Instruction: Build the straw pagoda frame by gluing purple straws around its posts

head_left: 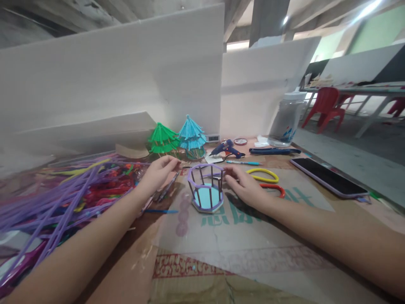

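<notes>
A small cage-like craft frame [210, 191] stands upright on the cardboard, with a purple fuzzy ring on top, dark brown posts and a light blue base. At its right side is my right hand [242, 183], its thumb and fingers apart and the fingertips close against the upper ring; whether they touch it I cannot tell. My left hand [160, 169] hovers left of the frame, apart from it, fingers bent together in a pinch. Anything between those fingertips is too small to make out. Scissors [264, 175] with a yellow and an orange handle lie behind my right hand.
Purple and coloured pipe cleaners [79, 190] heap on the left. Behind stand a green paper-strip roof [163, 138] and a blue one [190, 134]. A glue gun [227, 147], pen [243, 163], dark cutter [274, 151], phone [329, 176] and water bottle [286, 120] lie or stand right.
</notes>
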### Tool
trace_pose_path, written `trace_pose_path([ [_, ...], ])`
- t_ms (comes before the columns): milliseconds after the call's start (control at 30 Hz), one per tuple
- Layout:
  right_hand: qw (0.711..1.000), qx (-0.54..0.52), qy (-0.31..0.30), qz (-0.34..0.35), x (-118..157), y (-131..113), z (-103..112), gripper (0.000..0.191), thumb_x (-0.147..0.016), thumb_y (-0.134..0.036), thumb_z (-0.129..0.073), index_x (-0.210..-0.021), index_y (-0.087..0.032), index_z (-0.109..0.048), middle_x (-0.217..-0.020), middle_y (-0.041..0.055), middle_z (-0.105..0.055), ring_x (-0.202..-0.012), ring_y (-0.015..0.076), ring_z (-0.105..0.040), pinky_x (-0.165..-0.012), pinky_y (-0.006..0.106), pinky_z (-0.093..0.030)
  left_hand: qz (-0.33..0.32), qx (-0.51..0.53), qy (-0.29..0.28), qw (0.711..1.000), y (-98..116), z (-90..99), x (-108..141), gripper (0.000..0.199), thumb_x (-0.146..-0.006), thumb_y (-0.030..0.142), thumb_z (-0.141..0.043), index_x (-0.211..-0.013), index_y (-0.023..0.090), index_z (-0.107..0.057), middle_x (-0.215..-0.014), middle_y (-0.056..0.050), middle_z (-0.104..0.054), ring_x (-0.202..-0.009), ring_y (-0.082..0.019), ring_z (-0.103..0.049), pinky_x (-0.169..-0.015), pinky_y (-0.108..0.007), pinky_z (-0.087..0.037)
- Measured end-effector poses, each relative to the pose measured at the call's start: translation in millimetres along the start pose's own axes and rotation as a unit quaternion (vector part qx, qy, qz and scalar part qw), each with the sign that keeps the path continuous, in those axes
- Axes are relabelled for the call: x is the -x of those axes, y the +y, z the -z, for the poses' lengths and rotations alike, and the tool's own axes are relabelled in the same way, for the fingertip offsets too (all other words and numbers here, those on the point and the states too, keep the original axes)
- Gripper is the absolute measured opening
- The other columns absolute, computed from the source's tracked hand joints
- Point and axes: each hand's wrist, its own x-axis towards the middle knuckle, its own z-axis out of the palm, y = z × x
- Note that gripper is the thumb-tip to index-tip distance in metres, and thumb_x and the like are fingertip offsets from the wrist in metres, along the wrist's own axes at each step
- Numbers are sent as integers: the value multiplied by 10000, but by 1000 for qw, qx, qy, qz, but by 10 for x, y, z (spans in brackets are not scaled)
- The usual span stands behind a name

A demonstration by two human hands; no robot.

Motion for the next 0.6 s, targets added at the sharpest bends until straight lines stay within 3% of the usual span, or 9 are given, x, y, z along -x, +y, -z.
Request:
trace_pose_path([
  [100, 999, 7, -40, -7, 0, 30, -43, 348, -910, -155, -480, -1247, -183, -564, -1086, 87, -707, -1009, 220, -673, -914, 408, -524, 19, 16, -32, 999, -30, -66, 25, 475, -804, 648, -666, -865, 180, -713, -912, -81, -748, -902, -242, -683, -865, -351, -525],
  [233, 998, 26, -55, 0, -7, 28, -55, 382, -869, -119, -504, -1238, -168, -590, -1096, 99, -713, -993, 224, -674, -903, 406, -529, 38, 26, -65, 997, -90, -185, 69, 427, -762, 541, -741, -975, 170, -726, -958, -80, -757, -901, -235, -694, -831, -330, -539],
  [333, 998, 32, -45, 6, -10, 22, -52, 341, -892, -151, -513, -1218, -164, -612, -1049, 89, -711, -938, 216, -667, -845, 379, -531, 36, 15, -47, 998, -85, -230, 120, 418, -800, 534, -697, -995, 165, -700, -934, -74, -746, -881, -222, -685, -811, -318, -533],
  [433, 997, 32, -65, 13, -15, 10, -46, 376, -899, -149, -513, -1261, -160, -613, -1057, 96, -712, -931, 217, -660, -851, 383, -522, 23, -16, -15, 999, 46, -153, 168, 346, -837, 511, -675, -937, 181, -701, -908, -57, -736, -899, -219, -669, -863, -327, -508],
  [500, 995, 42, -82, 31, -21, -8, -39, 338, -895, -141, -515, -1207, -157, -645, -1054, 104, -713, -947, 229, -655, -866, 391, -511, 0, -54, 2, 999, 210, -53, 176, 317, -868, 501, -654, -905, 192, -712, -901, -49, -731, -923, -224, -659, -911, -343, -485],
  [533, 994, 48, -89, 41, -25, -20, -36, 294, -897, -140, -514, -1149, -157, -665, -1045, 105, -715, -953, 234, -653, -867, 391, -507, -42, -112, 5, 993, 308, -7, 167, 321, -888, 504, -627, -890, 197, -721, -899, -49, -732, -915, -227, -661, -908, -352, -486],
  [600, 992, 54, -100, 50, -32, -44, -29, 218, -912, -148, -509, -1046, -164, -681, -1011, 98, -719, -940, 234, -654, -849, 379, -503, -148, -221, -67, 962, 514, 44, 128, 312, -903, 487, -616, -906, 208, -756, -985, -69, -733, -974, -242, -655, -939, -378, -484],
])
